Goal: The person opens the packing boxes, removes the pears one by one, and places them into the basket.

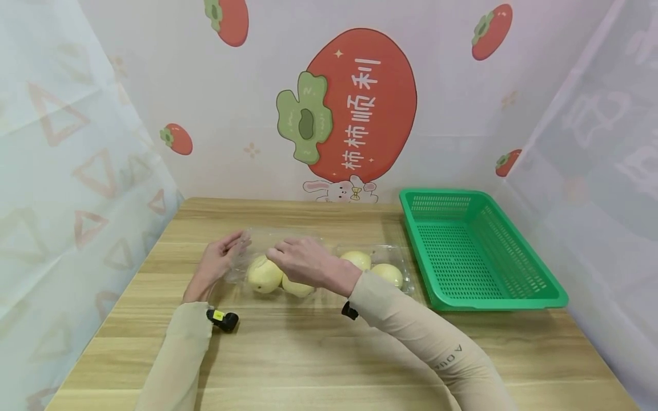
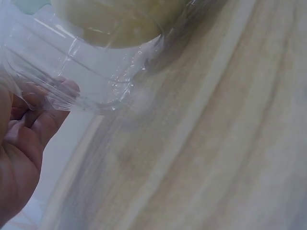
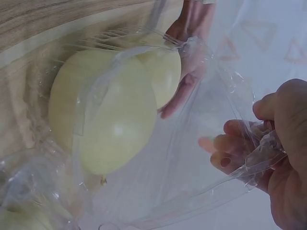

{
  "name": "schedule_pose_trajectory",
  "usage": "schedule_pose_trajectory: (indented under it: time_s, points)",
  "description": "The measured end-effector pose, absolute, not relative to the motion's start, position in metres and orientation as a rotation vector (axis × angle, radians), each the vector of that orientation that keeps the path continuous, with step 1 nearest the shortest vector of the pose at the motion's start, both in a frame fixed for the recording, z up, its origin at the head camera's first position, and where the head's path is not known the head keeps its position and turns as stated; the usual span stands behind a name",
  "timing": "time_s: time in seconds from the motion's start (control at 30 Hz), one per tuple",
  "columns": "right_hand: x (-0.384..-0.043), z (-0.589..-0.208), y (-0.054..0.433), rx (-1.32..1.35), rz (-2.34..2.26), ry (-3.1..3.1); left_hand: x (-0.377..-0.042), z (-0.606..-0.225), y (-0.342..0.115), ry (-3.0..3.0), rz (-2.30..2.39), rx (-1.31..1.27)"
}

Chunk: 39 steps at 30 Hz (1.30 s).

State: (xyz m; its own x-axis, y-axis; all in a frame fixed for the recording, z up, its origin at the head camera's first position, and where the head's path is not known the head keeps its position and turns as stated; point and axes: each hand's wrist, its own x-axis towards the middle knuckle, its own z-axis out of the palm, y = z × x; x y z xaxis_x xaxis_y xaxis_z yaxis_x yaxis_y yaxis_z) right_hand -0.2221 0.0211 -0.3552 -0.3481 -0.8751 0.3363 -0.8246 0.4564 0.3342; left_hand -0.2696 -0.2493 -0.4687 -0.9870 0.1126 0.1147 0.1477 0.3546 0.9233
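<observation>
Left hand (image 1: 218,261) grips the end of the clear box (image 2: 103,101), presumably to steady it; right hand (image 1: 302,260) pinches the lid (image 3: 206,191), raised clear of the fruit (image 1: 264,276); box sits on table (image 1: 288,365), left of basket (image 1: 514,304)

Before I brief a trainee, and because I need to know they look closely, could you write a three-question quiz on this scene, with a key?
1. True or false: the green basket stands to the right of the pale yellow fruits, as the person sees it.
2. How many pale yellow fruits can be seen in the head view?
3. What does the right hand pinch? A) a fruit B) clear plastic C) the basket

Key: 1. True. 2. Four. 3. B.
</observation>
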Motion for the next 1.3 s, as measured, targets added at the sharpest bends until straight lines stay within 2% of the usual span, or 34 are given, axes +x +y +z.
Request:
schedule_pose_trajectory:
  time_s: [0.47,0.77,1.1,1.3]
  points:
    - [-0.212,-0.343,0.009,1.505,-0.413,-2.223,-0.268,-0.465,-0.249,-2.560,-1.805,-0.218]
    - [-0.211,-0.357,-0.005,1.503,-0.634,-2.051,-0.271,-0.468,-0.246,-2.587,-1.721,-0.236]
    - [-0.216,-0.361,-0.011,1.528,-0.700,-2.027,-0.270,-0.467,-0.245,-2.537,-1.712,-0.242]
    - [-0.218,-0.361,-0.012,1.454,-0.717,-2.029,-0.271,-0.466,-0.244,-2.578,-1.570,-0.248]
